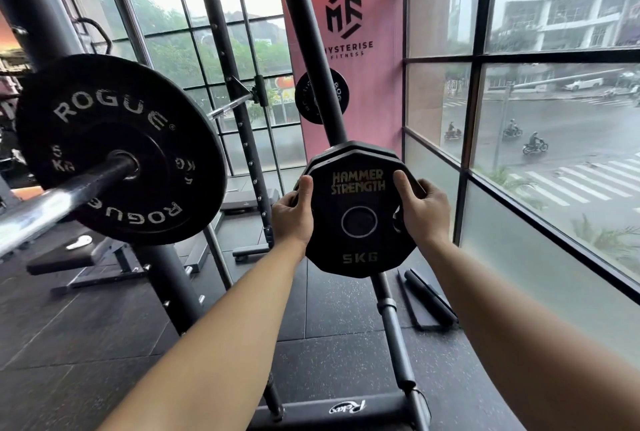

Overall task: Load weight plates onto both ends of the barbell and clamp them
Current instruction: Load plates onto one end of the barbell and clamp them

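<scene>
Both my arms reach forward. My left hand (294,214) and right hand (420,207) grip opposite edges of a black 5 kg Hammer Strength plate (356,212), thumbs on its face, held upright. The barbell (52,205), already bearing a Rogue plate (117,146), sits to my left.

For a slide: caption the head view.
Left hand and right hand grip black 5KG Hammer Strength plate beside steel barbell.

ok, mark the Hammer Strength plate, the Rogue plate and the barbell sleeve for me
Hammer Strength plate (359,244): head view, face between centre hole and 5KG mark.
Rogue plate (104,139): head view, face just above the hub.
barbell sleeve (69,193): head view, chrome mid-length.
</scene>
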